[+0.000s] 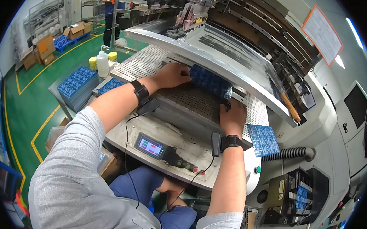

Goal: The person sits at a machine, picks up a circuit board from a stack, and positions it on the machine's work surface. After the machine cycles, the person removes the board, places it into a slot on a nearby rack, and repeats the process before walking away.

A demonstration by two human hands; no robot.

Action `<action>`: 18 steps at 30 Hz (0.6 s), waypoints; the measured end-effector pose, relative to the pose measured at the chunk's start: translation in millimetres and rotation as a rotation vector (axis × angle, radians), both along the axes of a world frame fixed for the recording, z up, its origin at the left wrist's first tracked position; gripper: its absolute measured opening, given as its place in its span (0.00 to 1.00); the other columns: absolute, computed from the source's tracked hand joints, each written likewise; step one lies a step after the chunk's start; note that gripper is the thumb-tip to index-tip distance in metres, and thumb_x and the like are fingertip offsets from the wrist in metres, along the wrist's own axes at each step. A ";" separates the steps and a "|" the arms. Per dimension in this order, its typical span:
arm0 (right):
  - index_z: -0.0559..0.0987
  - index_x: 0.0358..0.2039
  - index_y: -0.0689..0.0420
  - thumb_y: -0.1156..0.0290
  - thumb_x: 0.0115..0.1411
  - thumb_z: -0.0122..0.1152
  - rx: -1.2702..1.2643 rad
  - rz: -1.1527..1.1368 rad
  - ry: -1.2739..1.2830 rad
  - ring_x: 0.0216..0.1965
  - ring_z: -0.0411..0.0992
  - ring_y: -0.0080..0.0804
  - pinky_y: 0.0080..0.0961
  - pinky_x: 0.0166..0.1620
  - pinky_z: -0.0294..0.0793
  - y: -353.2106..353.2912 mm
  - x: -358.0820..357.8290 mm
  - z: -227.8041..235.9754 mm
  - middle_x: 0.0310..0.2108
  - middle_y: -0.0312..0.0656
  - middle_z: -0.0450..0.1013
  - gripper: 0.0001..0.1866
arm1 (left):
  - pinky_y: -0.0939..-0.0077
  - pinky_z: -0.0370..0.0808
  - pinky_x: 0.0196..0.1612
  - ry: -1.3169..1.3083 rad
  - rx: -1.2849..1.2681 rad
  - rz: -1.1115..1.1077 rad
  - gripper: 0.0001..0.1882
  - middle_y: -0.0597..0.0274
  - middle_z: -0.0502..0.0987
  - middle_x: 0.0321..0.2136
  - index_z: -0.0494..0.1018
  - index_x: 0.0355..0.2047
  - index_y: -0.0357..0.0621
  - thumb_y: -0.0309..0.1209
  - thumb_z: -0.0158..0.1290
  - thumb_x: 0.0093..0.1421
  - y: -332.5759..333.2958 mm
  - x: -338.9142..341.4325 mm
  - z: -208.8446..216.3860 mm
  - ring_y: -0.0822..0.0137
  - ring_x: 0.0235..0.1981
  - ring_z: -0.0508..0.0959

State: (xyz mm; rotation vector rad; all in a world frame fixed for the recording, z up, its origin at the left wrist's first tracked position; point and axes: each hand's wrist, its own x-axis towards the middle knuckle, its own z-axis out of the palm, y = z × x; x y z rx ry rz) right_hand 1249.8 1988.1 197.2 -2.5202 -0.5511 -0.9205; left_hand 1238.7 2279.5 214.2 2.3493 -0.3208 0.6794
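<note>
A blue circuit board panel [210, 82] lies on the perforated metal bed [192, 99] of a machine, partly under the raised curved lid [203, 53]. My left hand [172, 75] grips the panel's left edge. Its right corner is pinched by my right hand [232, 116]. Both wrists wear black bands with cables trailing down.
Another blue board [263, 140] rests at the bed's right edge. Stacks of blue boards [78, 84] sit on a side table to the left, near a white bottle [102, 63] and yellow jars [93, 62]. A small control box [150, 147] is mounted at the machine's front. A person [110, 7] stands far back.
</note>
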 end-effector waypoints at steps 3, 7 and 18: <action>0.78 0.48 0.58 0.64 0.56 0.63 -0.022 0.008 -0.008 0.52 0.69 0.54 0.43 0.58 0.66 3.4 -1.0 -2.3 0.48 0.54 0.74 0.20 | 0.63 0.75 0.41 0.005 -0.003 -0.004 0.13 0.51 0.82 0.30 0.80 0.33 0.41 0.39 0.60 0.55 3.3 1.6 -1.7 0.53 0.34 0.81; 0.78 0.49 0.58 0.64 0.57 0.62 -0.031 0.032 0.042 0.53 0.68 0.54 0.42 0.59 0.65 3.3 -3.5 -0.6 0.50 0.53 0.73 0.21 | 0.68 0.75 0.41 0.050 -0.017 0.013 0.12 0.56 0.82 0.30 0.80 0.34 0.41 0.36 0.60 0.56 2.8 -1.8 1.3 0.60 0.33 0.81; 0.78 0.50 0.57 0.63 0.57 0.62 -0.044 0.042 0.040 0.56 0.66 0.51 0.40 0.60 0.64 0.6 -4.3 1.7 0.51 0.50 0.73 0.22 | 0.67 0.75 0.40 0.008 -0.036 0.004 0.11 0.53 0.82 0.29 0.80 0.32 0.40 0.36 0.61 0.55 1.8 -0.8 2.2 0.57 0.33 0.81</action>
